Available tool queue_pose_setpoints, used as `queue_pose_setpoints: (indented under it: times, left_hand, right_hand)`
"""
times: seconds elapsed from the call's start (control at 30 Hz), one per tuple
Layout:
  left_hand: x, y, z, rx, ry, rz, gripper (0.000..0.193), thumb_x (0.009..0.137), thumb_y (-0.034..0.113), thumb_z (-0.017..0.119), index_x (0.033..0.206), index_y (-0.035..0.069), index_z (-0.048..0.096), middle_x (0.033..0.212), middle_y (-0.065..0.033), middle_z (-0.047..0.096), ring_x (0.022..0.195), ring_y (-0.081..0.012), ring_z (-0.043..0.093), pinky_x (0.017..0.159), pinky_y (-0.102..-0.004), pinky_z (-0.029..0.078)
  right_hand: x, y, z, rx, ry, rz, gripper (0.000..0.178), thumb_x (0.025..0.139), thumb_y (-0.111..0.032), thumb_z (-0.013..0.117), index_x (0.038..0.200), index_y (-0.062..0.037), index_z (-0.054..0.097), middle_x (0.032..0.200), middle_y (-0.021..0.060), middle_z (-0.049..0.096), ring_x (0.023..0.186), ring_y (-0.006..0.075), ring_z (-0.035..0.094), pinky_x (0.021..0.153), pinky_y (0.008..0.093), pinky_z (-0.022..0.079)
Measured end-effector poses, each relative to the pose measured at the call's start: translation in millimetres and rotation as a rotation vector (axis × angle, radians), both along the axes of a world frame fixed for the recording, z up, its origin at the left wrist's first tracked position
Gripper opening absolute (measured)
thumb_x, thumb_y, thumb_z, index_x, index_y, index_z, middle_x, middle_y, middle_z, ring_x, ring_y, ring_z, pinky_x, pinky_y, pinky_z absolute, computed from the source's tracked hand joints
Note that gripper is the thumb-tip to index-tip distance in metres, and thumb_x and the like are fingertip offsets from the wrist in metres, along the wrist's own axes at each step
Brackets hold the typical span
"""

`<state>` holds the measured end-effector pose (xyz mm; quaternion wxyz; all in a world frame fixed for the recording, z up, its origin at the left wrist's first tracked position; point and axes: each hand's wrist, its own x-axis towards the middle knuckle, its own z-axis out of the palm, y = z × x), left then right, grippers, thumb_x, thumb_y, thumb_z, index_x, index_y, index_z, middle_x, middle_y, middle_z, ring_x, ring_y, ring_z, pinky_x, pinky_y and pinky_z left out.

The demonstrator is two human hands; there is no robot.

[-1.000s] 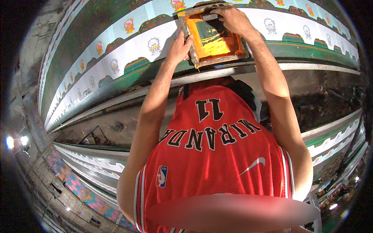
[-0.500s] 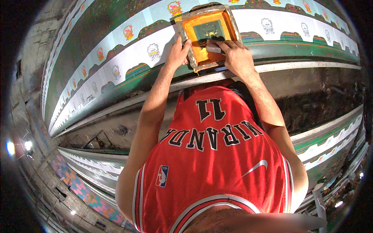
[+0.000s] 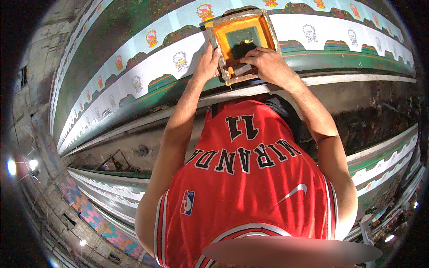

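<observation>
A wooden-rimmed printing screen (image 3: 212, 39) lies on a white fabric piece (image 3: 288, 29), tilted slightly. Orange surrounds its dark mesh window (image 3: 239, 36). At the screen's left side, my left hand (image 3: 207, 64) grips the rim, thumb on the outer edge. Inside the frame, my right hand (image 3: 269, 66) is closed around a squeegee (image 3: 241, 69), a flat greyish blade near the frame's near end. My right fingers cover part of it. Dark outline prints (image 3: 180, 61) show on the white fabric to either side of the screen.
A long green table (image 3: 308, 61) carries rows of cut fabric, the farther row with coloured prints (image 3: 152, 39). A pale rail (image 3: 353, 79) runs along its near edge. Behind me stands another table with fabric (image 3: 107, 190). Tiled flooring (image 3: 85, 210) lies at lower left.
My right hand has drawn the squeegee toward me, to the near end of the frame. My left hand keeps its hold on the rim. The view has shifted slightly.
</observation>
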<state>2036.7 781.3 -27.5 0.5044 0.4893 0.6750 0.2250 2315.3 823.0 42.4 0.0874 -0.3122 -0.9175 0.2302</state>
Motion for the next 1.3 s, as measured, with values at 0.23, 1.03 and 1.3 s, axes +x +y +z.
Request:
queue_pose_setpoints:
  times: [0.23, 1.03, 1.3]
  left_hand:
    - [1, -2, -2, 0.069, -0.032, 0.018, 0.071, 0.119, 0.05, 0.043, 0.177, 0.017, 0.02, 0.089, -0.0124, 0.074, 0.048, -0.0148, 0.063, 0.044, -0.0308, 0.054]
    - [10, 14, -2, 0.113, 0.301, -0.14, 0.096, 0.106, 0.042, 0.064, 0.165, -0.014, 0.013, 0.101, -0.0341, 0.077, 0.092, -0.0479, 0.079, 0.081, -0.0537, 0.065]
    - [22, 14, 2, 0.188, 0.28, -0.105, 0.107, 0.097, 0.03, 0.073, 0.17, -0.005, 0.004, 0.112, -0.0336, 0.077, 0.095, -0.0506, 0.078, 0.084, -0.0551, 0.065]
  right_hand:
    - [-11, 62, -5, -0.067, 0.016, -0.09, 0.037, 0.092, -0.004, 0.071, 0.124, -0.0171, 0.081, 0.123, 0.013, 0.079, 0.115, 0.0372, 0.075, 0.099, 0.0507, 0.061]
    - [7, -27, -8, -0.04, -0.054, -0.307, 0.065, 0.081, 0.006, 0.069, 0.14, -0.0192, 0.075, 0.143, 0.0074, 0.071, 0.133, 0.0339, 0.065, 0.114, 0.045, 0.056]
    - [25, -23, -9, 0.05, 0.024, -0.28, 0.059, 0.079, 0.0, 0.074, 0.137, -0.0155, 0.076, 0.137, 0.0066, 0.072, 0.134, 0.031, 0.064, 0.114, 0.0434, 0.055]
